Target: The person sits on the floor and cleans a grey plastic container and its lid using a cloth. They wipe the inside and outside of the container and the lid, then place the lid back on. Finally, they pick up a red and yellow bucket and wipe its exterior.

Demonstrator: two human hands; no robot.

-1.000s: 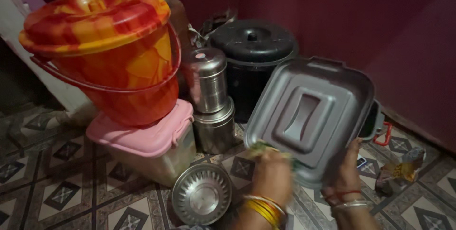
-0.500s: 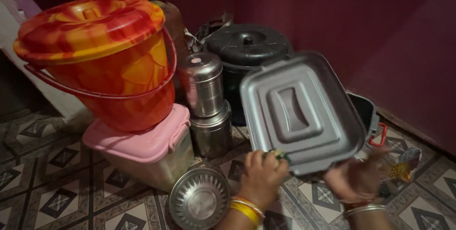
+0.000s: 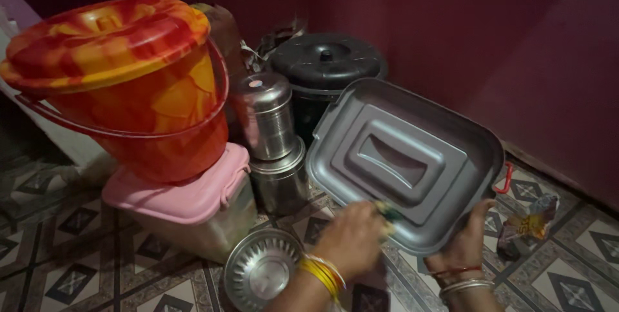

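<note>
Both hands grip grey rectangular lid [image 3: 405, 164], tilted: left hand [image 3: 353, 238] at near edge, right hand [image 3: 465, 242] under corner. Round steel lid [image 3: 261, 276] on floor beside pink box [image 3: 193, 205].

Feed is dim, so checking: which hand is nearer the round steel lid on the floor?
Left. The left hand is on the gray lid's lower edge, just right of the round steel lid. The right hand grips that lid's right corner, farther away.
</note>
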